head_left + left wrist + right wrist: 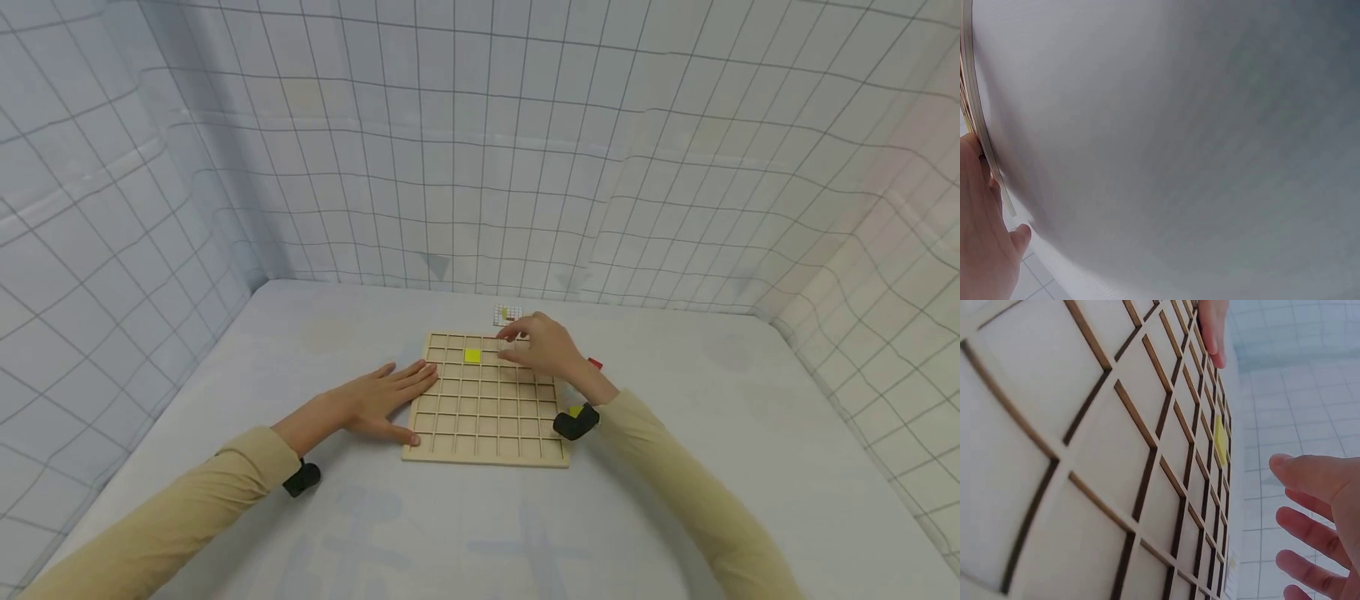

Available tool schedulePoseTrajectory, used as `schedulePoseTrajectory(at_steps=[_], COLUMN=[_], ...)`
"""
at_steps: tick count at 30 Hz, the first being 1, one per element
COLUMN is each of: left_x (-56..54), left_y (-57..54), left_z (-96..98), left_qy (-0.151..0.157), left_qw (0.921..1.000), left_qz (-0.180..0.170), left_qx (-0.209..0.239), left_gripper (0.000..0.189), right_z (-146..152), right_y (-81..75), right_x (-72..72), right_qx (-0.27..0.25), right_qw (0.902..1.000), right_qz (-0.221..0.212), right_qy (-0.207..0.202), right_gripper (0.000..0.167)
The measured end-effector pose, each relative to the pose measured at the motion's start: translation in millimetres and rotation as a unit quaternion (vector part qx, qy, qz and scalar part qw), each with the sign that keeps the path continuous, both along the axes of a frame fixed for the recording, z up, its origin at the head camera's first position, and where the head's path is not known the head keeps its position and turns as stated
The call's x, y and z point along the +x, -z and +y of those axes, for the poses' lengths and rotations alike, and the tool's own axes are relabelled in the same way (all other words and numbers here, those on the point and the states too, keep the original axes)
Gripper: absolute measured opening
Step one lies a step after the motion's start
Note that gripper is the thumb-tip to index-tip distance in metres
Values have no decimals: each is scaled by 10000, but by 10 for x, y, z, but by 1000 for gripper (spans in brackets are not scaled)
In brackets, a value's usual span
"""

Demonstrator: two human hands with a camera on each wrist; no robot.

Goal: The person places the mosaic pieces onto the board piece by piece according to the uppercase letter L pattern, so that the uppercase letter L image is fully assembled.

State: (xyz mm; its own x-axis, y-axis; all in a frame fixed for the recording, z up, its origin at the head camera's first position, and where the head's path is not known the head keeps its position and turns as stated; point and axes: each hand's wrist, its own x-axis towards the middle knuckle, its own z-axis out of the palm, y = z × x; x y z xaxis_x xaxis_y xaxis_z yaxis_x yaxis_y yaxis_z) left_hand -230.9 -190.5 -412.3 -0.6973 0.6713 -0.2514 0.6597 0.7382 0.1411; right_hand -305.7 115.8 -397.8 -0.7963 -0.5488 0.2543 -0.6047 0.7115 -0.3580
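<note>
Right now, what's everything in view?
Grid board: one, pale wood, on table
Tile: one, yellow, in a board cell
Red piece: one, red, right of board
Yellow piece: one, yellow, right of board, partly hidden
Printed card: one, mostly white, beyond board
Table: one, white, under board
Gridded walls: three, white, around table
Wrist cameras: two, black, at wrists
Sleeves: two, tan, on forearms
Left hand: one, bare, on board's left edge
Right hand: one, bare, above board's far part
</note>
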Motion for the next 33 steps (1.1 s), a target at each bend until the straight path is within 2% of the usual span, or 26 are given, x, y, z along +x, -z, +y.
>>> schedulePoseTrajectory(at_steps=[6, 14, 20, 26, 33], left_x=[11, 33, 38, 40, 1], left_y=[-9, -17, 14, 15, 23], left_z=[-1, -3, -4, -7, 2], left_qy=[10, 45, 2, 8, 7], left_qw=[10000, 9999, 10000, 10000, 10000], left_qz=[22, 2, -62, -46, 40], left_qx=[27, 108, 47, 27, 14], left_gripper=[100, 100, 101, 100, 100], right_z=[257, 615, 864, 1030, 1194], right_y=[-76, -35, 40, 106, 230], right_x=[106, 221, 308, 389, 418], right_qx=[-198, -174, -130, -31, 12], right_qw=[9996, 9981, 9970, 9943, 9899], right_qz=[110, 81, -137, -528, -835], right_qy=[178, 584, 752, 927, 1148], right_gripper=[31, 32, 30, 32, 36])
